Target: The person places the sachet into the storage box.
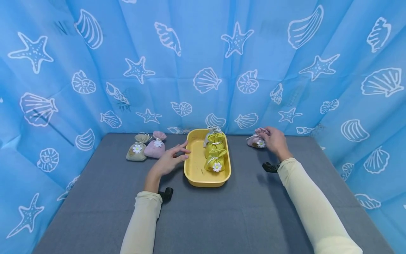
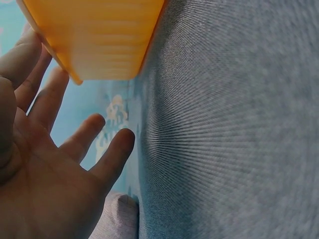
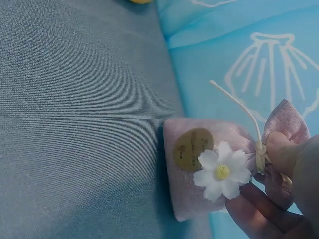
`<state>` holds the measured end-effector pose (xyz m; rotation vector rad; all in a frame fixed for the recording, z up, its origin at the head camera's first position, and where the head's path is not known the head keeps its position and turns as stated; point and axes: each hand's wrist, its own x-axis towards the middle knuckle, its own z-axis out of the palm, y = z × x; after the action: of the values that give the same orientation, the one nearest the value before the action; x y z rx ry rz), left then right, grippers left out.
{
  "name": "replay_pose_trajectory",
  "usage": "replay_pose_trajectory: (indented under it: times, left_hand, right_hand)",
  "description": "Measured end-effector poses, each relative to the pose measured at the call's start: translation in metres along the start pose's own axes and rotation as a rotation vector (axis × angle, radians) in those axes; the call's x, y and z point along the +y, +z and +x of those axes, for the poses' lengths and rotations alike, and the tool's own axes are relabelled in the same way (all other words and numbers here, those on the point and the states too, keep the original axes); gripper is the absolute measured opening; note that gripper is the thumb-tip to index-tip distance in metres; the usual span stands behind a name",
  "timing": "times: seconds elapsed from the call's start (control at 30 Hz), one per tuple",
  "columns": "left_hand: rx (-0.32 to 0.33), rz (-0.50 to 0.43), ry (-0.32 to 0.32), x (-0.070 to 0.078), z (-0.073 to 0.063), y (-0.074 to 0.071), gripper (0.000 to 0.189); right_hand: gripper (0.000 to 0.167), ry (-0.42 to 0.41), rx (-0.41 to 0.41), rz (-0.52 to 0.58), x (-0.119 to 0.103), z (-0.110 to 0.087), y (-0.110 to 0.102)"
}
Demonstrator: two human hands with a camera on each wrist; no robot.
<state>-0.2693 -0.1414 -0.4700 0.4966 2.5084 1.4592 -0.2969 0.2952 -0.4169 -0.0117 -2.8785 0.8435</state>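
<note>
One pink cloth drawstring pouch [image 1: 255,141], white-flowered, far right, its gathered top pinched by the right hand [image 1: 276,142]; one rounded-rectangular yellow tray [image 1: 196,155], centre, the left hand [image 1: 169,160] at its left side, fingers spread. Likely hazards: a slack pinch could drop the pouch; a left-hand nudge could skew the tray.
</note>
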Motion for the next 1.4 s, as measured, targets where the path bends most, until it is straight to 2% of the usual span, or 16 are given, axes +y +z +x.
replay_pose_trajectory:
  times: [0.17, 0.3, 0.63, 0.87, 1.4]
  left_hand:
    - [0.0, 0.005, 0.011, -0.003, 0.0, 0.0, 0.031]
    - [-0.001, 0.003, 0.016, -0.003, 0.0, 0.0, 0.032]
    - [-0.012, -0.009, 0.012, -0.002, 0.001, 0.001, 0.035]
    - [-0.01, -0.01, 0.016, -0.002, 0.001, 0.0, 0.036]
    - [-0.008, -0.021, 0.025, -0.003, 0.002, 0.001, 0.034]
  right_hand:
    - [0.043, -0.02, 0.026, 0.04, -0.007, -0.002, -0.005]
    - [0.041, -0.096, 0.071, 0.051, -0.02, -0.003, -0.011]
    - [0.032, -0.242, 0.142, 0.074, -0.07, -0.007, -0.025]
    - [0.03, -0.26, 0.162, 0.114, -0.103, -0.008, -0.032]
    - [0.026, -0.316, 0.071, 0.295, -0.183, -0.011, -0.019]
